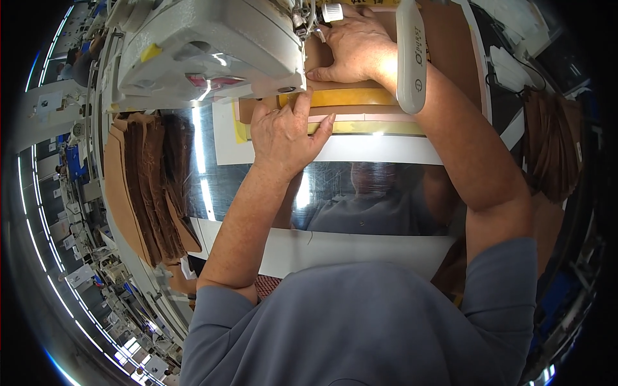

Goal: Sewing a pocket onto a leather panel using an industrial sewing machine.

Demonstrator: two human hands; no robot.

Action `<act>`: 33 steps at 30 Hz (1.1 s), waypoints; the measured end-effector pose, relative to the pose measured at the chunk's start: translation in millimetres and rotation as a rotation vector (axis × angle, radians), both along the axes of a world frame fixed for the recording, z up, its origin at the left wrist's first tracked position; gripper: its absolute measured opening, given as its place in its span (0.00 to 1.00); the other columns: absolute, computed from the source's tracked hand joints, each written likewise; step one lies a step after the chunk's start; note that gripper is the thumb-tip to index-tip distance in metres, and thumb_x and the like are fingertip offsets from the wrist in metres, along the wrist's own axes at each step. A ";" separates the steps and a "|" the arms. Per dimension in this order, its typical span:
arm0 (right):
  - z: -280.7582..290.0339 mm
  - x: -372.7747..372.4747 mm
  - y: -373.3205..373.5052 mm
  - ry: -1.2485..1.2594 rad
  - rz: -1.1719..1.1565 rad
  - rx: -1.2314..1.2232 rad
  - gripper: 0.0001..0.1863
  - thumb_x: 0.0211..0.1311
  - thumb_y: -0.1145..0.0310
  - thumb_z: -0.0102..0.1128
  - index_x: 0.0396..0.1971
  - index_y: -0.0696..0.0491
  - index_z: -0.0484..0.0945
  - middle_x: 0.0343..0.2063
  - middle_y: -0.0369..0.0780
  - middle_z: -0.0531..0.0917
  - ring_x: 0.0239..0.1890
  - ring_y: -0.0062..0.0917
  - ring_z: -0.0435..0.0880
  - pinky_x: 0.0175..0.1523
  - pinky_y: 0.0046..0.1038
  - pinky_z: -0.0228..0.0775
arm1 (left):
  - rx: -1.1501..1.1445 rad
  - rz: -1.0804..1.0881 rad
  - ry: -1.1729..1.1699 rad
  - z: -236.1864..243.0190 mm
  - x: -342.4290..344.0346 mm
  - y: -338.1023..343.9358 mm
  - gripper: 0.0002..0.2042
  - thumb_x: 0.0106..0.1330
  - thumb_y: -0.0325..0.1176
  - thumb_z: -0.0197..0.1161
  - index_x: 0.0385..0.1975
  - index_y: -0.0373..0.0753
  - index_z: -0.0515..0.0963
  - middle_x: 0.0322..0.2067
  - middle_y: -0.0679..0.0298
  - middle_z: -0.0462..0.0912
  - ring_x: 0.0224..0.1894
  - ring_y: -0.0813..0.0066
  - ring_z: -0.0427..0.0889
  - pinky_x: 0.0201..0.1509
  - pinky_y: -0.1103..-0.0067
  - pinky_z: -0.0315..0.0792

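Note:
My left hand (283, 135) rests at the front left of a layered workpiece, fingers apart, fingertips partly hidden under the head of a grey sewing machine (174, 45). My right hand (351, 48) presses spread fingers onto a brown panel (460, 64) just right of the machine's needle area. Between my hands runs an orange-yellow strip (354, 97), with a pink strip (380, 118) and a pale yellow strip (373, 127) on a white sheet (405, 148). A long white lamp bar (411, 55) hangs over my right wrist.
Stacked brown pieces (145, 186) lie to the left, and more (550, 141) to the right. A shiny metal plate (367, 212) and white surface (328, 251) lie in front of me. Papers (528, 29) sit at back right. A person (87, 64) is farther off at upper left.

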State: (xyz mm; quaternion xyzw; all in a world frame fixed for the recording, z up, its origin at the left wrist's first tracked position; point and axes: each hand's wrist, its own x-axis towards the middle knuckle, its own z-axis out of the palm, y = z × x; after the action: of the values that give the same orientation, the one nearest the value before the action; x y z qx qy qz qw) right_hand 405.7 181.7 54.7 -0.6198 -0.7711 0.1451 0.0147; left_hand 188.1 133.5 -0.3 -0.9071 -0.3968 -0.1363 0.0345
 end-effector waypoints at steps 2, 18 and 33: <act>3.9 -0.4 1.1 -0.002 0.009 -0.035 0.46 0.56 0.38 0.64 0.69 0.54 0.71 0.71 0.55 0.67 0.78 0.50 0.56 0.80 0.52 0.44 | 0.019 -0.009 0.005 -1.3 -1.0 1.6 0.25 0.65 0.51 0.67 0.53 0.37 0.81 0.29 0.58 0.90 0.27 0.68 0.86 0.40 0.71 0.69; -21.8 -13.5 11.4 -0.216 -0.022 -0.020 0.53 0.55 0.30 0.62 0.75 0.49 0.64 0.75 0.44 0.62 0.78 0.44 0.55 0.81 0.46 0.44 | -0.039 -0.028 -0.070 -7.5 0.1 -8.7 0.30 0.65 0.49 0.67 0.60 0.34 0.78 0.16 0.65 0.81 0.16 0.71 0.76 0.32 0.74 0.64; -28.2 -11.3 6.2 -0.172 -0.003 0.151 0.46 0.60 0.31 0.60 0.68 0.53 0.73 0.54 0.46 0.84 0.71 0.41 0.69 0.79 0.48 0.48 | 0.013 -0.078 -0.234 -16.6 -9.4 -13.5 0.30 0.62 0.44 0.71 0.61 0.33 0.78 0.19 0.65 0.83 0.17 0.73 0.77 0.34 0.75 0.64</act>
State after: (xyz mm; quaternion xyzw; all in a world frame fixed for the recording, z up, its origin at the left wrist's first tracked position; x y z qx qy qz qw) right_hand 394.4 187.9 26.6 -0.6281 -0.7775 0.0327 -0.0048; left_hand 178.7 120.0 -16.9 -0.8995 -0.3615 -0.2450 -0.0113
